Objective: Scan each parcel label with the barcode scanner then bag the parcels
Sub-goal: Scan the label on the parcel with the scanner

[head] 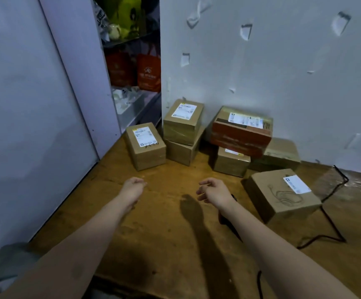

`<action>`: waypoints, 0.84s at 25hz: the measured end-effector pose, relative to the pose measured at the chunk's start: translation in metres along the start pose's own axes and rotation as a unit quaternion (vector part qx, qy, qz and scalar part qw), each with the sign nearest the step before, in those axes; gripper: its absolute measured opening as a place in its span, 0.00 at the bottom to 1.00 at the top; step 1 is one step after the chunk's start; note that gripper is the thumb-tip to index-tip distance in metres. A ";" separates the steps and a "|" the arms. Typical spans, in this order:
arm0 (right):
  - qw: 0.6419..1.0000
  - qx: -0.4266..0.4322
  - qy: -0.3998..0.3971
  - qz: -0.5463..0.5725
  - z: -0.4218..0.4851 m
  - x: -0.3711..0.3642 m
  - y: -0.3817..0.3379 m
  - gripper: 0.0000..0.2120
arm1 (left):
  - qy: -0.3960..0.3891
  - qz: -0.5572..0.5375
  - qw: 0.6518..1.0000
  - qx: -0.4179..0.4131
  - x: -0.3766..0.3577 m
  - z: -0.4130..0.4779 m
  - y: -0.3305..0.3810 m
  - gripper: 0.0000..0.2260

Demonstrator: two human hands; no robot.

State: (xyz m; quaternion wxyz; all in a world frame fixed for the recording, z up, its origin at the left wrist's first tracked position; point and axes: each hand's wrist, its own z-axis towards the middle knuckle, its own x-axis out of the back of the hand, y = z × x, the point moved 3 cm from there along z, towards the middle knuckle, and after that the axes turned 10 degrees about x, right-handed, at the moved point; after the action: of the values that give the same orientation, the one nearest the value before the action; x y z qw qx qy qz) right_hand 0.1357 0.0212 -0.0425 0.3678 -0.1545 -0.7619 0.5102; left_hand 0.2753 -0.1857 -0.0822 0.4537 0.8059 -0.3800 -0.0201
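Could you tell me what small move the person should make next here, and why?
Probably lower the right hand onto the dark scanner lying on the table under that wrist. Both hands are empty, the left hand included, and the parcels' labels, like the nearest parcel, face up, ready for scanning.

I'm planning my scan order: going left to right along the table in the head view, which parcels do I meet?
Small labelled box → two-box stack → red-sided box on its pile → scribbled box, nearest the black cable.
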 end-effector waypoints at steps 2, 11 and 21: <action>1.000 0.000 0.001 0.011 0.017 -0.005 -0.004 0.12 | 0.014 -0.012 1.000 0.003 0.007 0.016 0.009 0.10; 0.998 -0.056 0.017 0.016 0.138 -0.068 -0.041 0.09 | 0.010 -0.016 0.999 0.045 0.045 0.112 0.055 0.17; 0.987 -0.119 0.056 0.091 0.238 -0.119 -0.049 0.26 | -0.066 -0.018 0.994 0.087 0.048 0.199 0.090 0.31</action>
State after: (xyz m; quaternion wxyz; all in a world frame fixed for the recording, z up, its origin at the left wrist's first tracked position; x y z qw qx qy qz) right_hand 0.0528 -0.2309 -0.0964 0.3405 -0.2940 -0.7781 0.4383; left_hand 0.1806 -0.3852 -0.1165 0.3551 0.8461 -0.3945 -0.0479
